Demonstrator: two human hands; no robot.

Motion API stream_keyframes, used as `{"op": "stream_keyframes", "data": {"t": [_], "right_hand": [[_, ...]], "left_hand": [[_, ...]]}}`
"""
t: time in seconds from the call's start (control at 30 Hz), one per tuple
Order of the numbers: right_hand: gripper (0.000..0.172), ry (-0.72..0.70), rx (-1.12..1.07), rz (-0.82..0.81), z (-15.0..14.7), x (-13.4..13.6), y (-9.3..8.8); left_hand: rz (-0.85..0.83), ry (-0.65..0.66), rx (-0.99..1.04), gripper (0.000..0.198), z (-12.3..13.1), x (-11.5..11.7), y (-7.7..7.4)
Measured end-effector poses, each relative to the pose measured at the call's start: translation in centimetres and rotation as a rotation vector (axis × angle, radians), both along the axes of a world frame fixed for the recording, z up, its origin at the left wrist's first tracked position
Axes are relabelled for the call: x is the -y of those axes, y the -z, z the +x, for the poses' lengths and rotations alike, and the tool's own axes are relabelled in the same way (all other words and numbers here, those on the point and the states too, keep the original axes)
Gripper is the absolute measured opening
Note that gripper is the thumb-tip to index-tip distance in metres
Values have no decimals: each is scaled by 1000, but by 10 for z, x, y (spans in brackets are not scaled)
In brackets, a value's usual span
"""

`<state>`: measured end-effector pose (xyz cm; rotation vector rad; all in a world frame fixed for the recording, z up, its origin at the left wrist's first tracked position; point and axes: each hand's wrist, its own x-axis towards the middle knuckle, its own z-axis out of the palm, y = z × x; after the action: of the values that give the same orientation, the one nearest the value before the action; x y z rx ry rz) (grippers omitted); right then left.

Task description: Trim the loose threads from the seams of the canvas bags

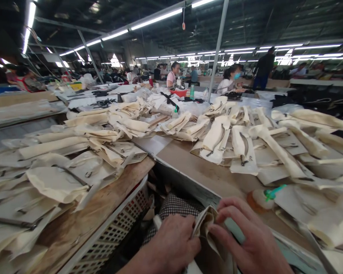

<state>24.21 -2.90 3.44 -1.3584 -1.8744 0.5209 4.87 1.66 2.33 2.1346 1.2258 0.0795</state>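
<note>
A folded cream fabric piece (210, 249) is held between my two hands, low in front of me. My left hand (174, 239) is closed round its left edge with the fingers curled in. On the other side, the bent fingers and thumb of my right hand (248, 236) grip the upper right edge, which stands up in a fold. Part of the fabric is hidden behind the hands. Beneath it lies a black-and-white checked cloth (180, 205). Just beyond my right hand, a glue bottle-like container with a green nozzle (271, 193) rests on the table.
Cream fabric pieces with dark zipper-like strips lie heaped on the left table (143, 165) and the right table (185, 160). Between them is a gap, with a white plastic basket (111, 232) at left. A metal pole (217, 49) rises ahead. Several people sit or stand farther back.
</note>
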Motion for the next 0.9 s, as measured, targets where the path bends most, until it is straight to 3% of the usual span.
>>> {"op": "stream_keyframes", "data": {"t": [0.03, 0.13, 0.23, 0.33, 0.5, 0.73, 0.9], "right_hand": [[4, 73, 107, 65, 1, -9, 9], [14, 77, 272, 50, 4, -21, 27], [20, 46, 368, 56, 8, -25, 31], [16, -4, 423, 116, 10, -29, 30], [11, -148, 387, 206, 11, -37, 30], [12, -272, 154, -17, 8, -47, 32], [14, -286, 12, -72, -1, -50, 43]], "left_hand": [[-4, -8, 13, 13, 2, 1, 1], [-17, -33, 51, 10, 6, 2, 4], [-67, -50, 117, 10, 5, 0, 6], [-119, -98, 186, 12, 0, -1, 7], [-246, -150, 231, 25, -7, -3, 6], [-349, -161, 325, 57, -23, -10, 9], [-385, -190, 355, 57, -35, -6, 11]]}}
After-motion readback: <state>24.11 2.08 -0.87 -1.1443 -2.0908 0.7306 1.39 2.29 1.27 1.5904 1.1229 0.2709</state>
